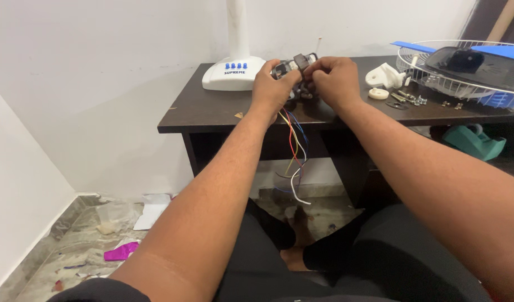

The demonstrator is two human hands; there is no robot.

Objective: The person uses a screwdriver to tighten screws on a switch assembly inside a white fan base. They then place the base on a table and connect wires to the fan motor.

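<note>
Both my hands hold a small dark fan motor (297, 65) above the near edge of a dark wooden table (212, 106). My left hand (272, 86) grips its left side and my right hand (334, 78) grips its right side. A bundle of coloured wires (294, 146), red, yellow, blue and white, hangs from the motor down past the table's front edge towards my legs.
A white fan base with blue buttons (233, 71) and its white pole stands at the back left of the table. To the right lie a white plastic part (383, 76), small screws and nuts (411, 99), and a wire fan guard with blue blades (463, 64). Paper scraps litter the floor (117, 235).
</note>
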